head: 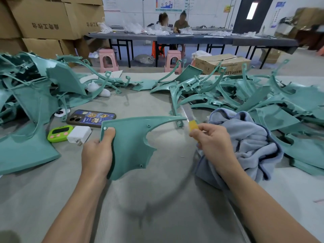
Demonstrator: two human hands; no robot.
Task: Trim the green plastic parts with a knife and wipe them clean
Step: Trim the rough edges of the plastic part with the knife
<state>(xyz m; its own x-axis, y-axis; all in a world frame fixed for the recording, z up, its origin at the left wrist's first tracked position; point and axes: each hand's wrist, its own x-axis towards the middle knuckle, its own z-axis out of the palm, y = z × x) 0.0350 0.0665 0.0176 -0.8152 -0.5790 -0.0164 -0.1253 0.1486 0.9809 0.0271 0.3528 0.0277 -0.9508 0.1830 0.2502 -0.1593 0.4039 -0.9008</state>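
The left hand (97, 155) grips a green plastic part (129, 139). The right hand (213, 139) pinches a yellow-handled knife (190, 121) in its fingers, beside a blue cloth (249, 142). A cardboard box (222, 62) beyond the counter (157, 199) reads "DTY".

The fingers of the left grip (97, 155) lay out of sight behind the green panel (129, 137), only the thumb showing on its face, and that panel's far corner covered one corner of the phone (89, 117). The utility knife (190, 121) had its yellow handle mostly buried in the right grip (212, 137) and its blade was a pale blur, while the right forearm hid part of the blue-grey towel (249, 137). The left heap of green parts (26, 95) and the right heap of green parts (280, 106) ran off the picture's edges, the wall posters (169, 3) were too small to read, and the stacked goods (308, 23) at the far right were smeared beyond naming.
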